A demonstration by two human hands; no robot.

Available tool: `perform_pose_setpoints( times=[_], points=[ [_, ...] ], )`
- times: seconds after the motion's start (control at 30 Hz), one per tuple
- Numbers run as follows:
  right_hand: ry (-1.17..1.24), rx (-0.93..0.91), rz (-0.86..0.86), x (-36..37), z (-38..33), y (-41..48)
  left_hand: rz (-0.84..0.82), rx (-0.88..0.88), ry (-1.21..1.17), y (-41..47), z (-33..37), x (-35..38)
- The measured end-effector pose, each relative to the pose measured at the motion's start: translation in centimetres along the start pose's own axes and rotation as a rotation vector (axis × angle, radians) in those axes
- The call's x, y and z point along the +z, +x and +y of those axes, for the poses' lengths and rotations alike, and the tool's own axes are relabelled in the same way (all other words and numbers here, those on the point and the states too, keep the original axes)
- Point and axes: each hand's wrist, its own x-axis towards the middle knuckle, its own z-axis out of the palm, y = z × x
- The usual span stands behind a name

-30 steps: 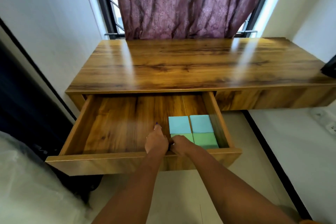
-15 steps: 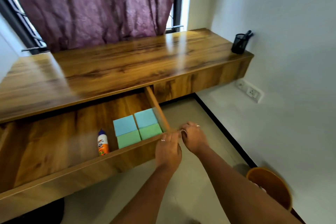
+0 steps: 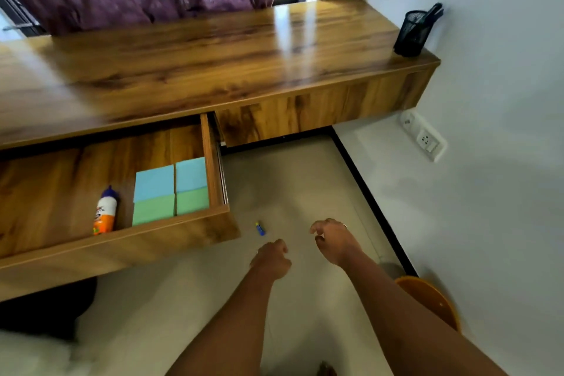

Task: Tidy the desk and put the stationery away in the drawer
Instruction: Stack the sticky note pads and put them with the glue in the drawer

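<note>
Hands off the drawer, a bottle left inside.

I see the left hand [image 3: 270,259] and right hand [image 3: 334,241], which reached into the drawer [image 3: 122,250] a second ago, now over the floor [image 3: 305,186] to its right, left fingers curled, right ones loose. A glue bottle [image 3: 105,212] now lies in the drawer where they reached. A small blue-and-yellow piece [image 3: 260,228] now shows on the floor near the drawer's corner.

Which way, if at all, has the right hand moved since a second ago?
Yes. The right hand has left the drawer: it was inside by the notes, and now hangs over the floor, right of its front corner, clear of it.
</note>
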Motion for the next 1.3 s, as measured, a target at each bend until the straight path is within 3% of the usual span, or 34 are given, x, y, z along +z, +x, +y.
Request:
perform_pose_setpoints(
  times=[0.23,0.47,0.7,0.83,1.03,1.17,1.3],
  points=[
    [0.019,-0.045,-0.184,0.9,1.0,5.7,0.023,-0.120,-0.024,4.2,-0.9,0.7],
    [0.075,-0.062,-0.252,6.1,3.8,15.6,0.041,-0.225,-0.073,13.6,-3.8,1.5],
    [-0.008,-0.131,-0.374,18.4,7.6,29.5,0.124,-0.331,-0.126,27.3,-8.7,6.6],
    [-0.133,-0.252,-0.328,26.7,11.0,36.6,0.243,-0.449,-0.243,34.2,-13.7,10.8],
    [-0.327,-0.352,-0.371,38.2,14.9,43.5,0.247,-0.488,-0.246,41.6,-20.4,16.8],
    [-0.452,-0.422,-0.269,44.5,14.0,47.5,0.269,-0.487,-0.220,46.0,-23.6,18.3],
    [-0.421,-0.444,-0.188,50.3,13.0,51.4,0.232,-0.457,-0.142,49.7,-26.6,20.4]
  ],
)
